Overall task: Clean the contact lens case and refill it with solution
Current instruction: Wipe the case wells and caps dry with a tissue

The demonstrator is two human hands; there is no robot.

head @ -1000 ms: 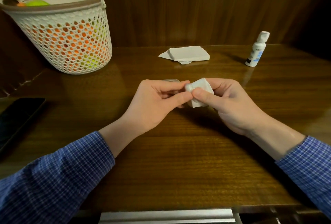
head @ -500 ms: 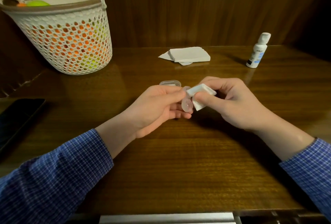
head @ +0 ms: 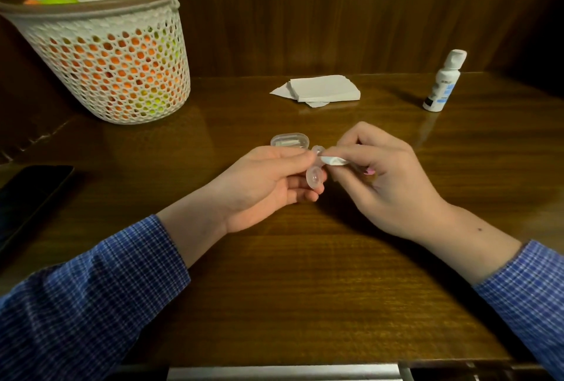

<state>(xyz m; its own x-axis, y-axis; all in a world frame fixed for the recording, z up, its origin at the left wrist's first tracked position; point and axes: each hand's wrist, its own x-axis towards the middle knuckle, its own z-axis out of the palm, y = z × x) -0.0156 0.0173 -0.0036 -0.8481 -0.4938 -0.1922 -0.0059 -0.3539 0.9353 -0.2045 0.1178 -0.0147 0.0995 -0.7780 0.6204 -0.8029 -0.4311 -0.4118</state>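
My left hand [head: 268, 181] pinches a clear contact lens case [head: 315, 175] above the middle of the wooden table [head: 305, 274]; one round cup hangs down by my fingertips. My right hand [head: 384, 176] holds a folded white tissue [head: 334, 161] against the upper part of the case. A clear oval plastic box [head: 289, 140] lies on the table just behind my left hand. The white solution bottle [head: 443, 81] with a blue label stands upright at the back right, away from both hands.
A stack of white tissues [head: 320, 88] lies at the back centre. A white mesh basket [head: 110, 54] holding orange and green items stands at the back left. A dark phone [head: 27, 197] lies at the left edge. A wooden wall rises behind the table.
The tissue came off the case's lower cup, which now hangs uncovered. My right hand turned and brought the tissue to the upper part. The clear box behind my left hand came into sight.
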